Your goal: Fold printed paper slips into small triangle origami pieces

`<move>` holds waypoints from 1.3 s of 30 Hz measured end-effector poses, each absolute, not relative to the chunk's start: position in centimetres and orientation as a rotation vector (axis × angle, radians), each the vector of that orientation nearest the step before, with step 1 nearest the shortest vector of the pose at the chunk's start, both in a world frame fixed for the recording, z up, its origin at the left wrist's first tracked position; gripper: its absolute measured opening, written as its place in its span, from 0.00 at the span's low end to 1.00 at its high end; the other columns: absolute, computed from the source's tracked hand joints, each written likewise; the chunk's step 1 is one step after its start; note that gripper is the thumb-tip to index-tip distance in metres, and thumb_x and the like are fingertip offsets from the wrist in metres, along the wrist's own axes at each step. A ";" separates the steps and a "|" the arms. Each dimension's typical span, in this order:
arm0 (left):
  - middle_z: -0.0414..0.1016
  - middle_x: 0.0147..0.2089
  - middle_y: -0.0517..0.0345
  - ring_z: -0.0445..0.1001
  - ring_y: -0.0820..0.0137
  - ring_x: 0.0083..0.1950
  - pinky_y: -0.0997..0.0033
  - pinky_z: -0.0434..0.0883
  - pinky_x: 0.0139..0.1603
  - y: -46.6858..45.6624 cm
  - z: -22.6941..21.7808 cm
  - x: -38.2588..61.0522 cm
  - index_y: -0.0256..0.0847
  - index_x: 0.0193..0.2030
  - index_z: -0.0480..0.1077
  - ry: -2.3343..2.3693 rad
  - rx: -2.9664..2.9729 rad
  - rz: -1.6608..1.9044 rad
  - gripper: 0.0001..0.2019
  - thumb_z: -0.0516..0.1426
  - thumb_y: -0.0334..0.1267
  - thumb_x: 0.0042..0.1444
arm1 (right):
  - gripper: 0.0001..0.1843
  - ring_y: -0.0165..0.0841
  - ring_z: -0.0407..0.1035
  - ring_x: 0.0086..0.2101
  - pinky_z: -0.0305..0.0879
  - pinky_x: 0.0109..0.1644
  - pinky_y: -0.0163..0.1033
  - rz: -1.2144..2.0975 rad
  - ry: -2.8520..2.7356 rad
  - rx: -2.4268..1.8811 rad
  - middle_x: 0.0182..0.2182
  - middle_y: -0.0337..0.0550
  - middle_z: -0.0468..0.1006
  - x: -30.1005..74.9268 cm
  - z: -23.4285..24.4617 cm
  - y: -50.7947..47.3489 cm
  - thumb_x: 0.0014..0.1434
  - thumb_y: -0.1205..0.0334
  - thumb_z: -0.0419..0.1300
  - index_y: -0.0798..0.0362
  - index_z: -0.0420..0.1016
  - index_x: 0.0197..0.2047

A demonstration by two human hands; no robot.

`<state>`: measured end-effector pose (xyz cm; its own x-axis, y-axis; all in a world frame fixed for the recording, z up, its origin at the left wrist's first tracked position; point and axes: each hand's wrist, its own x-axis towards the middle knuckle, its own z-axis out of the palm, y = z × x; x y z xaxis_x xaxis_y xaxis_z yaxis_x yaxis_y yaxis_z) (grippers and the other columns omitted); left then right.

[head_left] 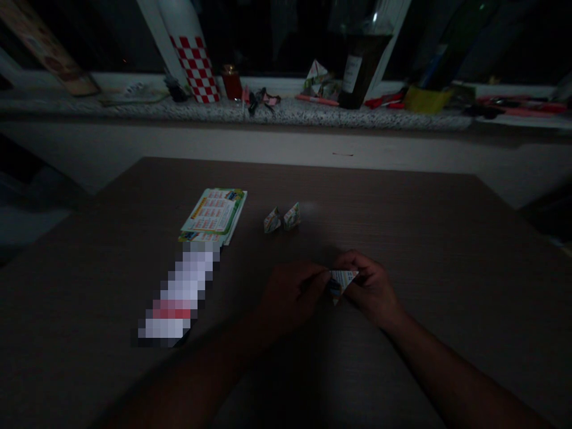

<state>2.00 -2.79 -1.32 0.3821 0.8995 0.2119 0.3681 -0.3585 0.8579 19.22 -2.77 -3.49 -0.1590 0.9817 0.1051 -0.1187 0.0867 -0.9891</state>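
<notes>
Between my two hands is a small piece of folded printed paper (344, 279), triangular with a point facing down. My left hand (295, 292) pinches its left corner between thumb and fingers. Around its right side my right hand (370, 286) is closed, with the fingers behind the paper. Two small folded paper pieces (292, 217) stand close together on the table, beyond my hands. To their left lies a stack of printed calendar cards (213, 212). Nearer to me, left of my left hand, is a bright, pixelated oblong object (179, 292) whose details are hidden.
The brown table (402, 208) ends at a pale wall below a granite windowsill (286, 116). On the sill stand a red-and-white checked bottle (199, 68), a small red jar (231, 82), a dark labelled bottle (357, 74), a folded paper piece (317, 78) and a yellow-based object (426, 100).
</notes>
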 end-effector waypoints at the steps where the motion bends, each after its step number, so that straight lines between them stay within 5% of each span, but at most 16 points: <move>1: 0.77 0.30 0.58 0.71 0.72 0.30 0.75 0.63 0.33 -2.7 -1.3 2.0 0.40 0.35 0.77 1.072 1.829 0.913 0.11 0.54 0.38 0.60 | 0.09 0.25 0.66 0.20 0.63 0.21 0.29 1.318 -1.292 -0.950 0.21 0.34 0.73 19.3 -3.5 -2.7 0.45 0.67 0.67 0.52 0.73 0.32; 9: 0.76 0.26 0.60 0.72 0.73 0.29 0.75 0.67 0.32 -2.2 -2.0 2.2 0.37 0.28 0.76 0.962 1.175 0.945 0.04 0.64 0.36 0.47 | 0.06 0.26 0.66 0.20 0.62 0.22 0.30 1.412 -1.269 -0.878 0.21 0.36 0.75 19.7 -3.9 -2.8 0.46 0.64 0.68 0.53 0.76 0.30; 18: 0.77 0.26 0.58 0.73 0.72 0.29 0.74 0.69 0.32 -2.2 -1.8 2.2 0.36 0.26 0.75 0.878 1.116 0.944 0.06 0.65 0.36 0.47 | 0.10 0.26 0.64 0.19 0.61 0.22 0.30 1.429 -1.180 -0.884 0.19 0.36 0.73 19.1 -3.8 -3.2 0.44 0.61 0.70 0.53 0.74 0.26; 27: 0.78 0.32 0.58 0.75 0.70 0.33 0.72 0.70 0.35 -2.3 -2.2 2.3 0.38 0.36 0.77 0.826 1.081 0.973 0.09 0.65 0.37 0.48 | 0.15 0.26 0.66 0.17 0.66 0.20 0.31 1.772 -0.957 -0.763 0.20 0.33 0.74 18.7 -4.2 -3.2 0.48 0.59 0.69 0.52 0.68 0.34; 31: 0.78 0.31 0.57 0.74 0.72 0.32 0.73 0.69 0.36 -2.1 -2.4 2.0 0.37 0.33 0.78 0.832 1.064 0.918 0.06 0.65 0.35 0.47 | 0.16 0.25 0.68 0.18 0.68 0.21 0.29 1.828 -0.967 -0.721 0.21 0.32 0.75 18.8 -3.9 -3.2 0.49 0.61 0.69 0.51 0.67 0.38; 39: 0.74 0.25 0.59 0.71 0.74 0.26 0.74 0.67 0.28 -1.4 -2.8 1.9 0.34 0.27 0.75 0.797 0.652 0.928 0.06 0.65 0.32 0.40 | 0.15 0.31 0.74 0.28 0.71 0.31 0.35 1.526 -1.292 -0.811 0.31 0.41 0.79 19.5 -4.0 -3.3 0.54 0.58 0.66 0.50 0.72 0.45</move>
<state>1.87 -1.37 -2.78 0.3640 0.8790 -0.3081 -0.4372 0.4533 0.7768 19.54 -3.31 -3.98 -0.3342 0.9386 0.0853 -0.2391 0.0031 -0.9710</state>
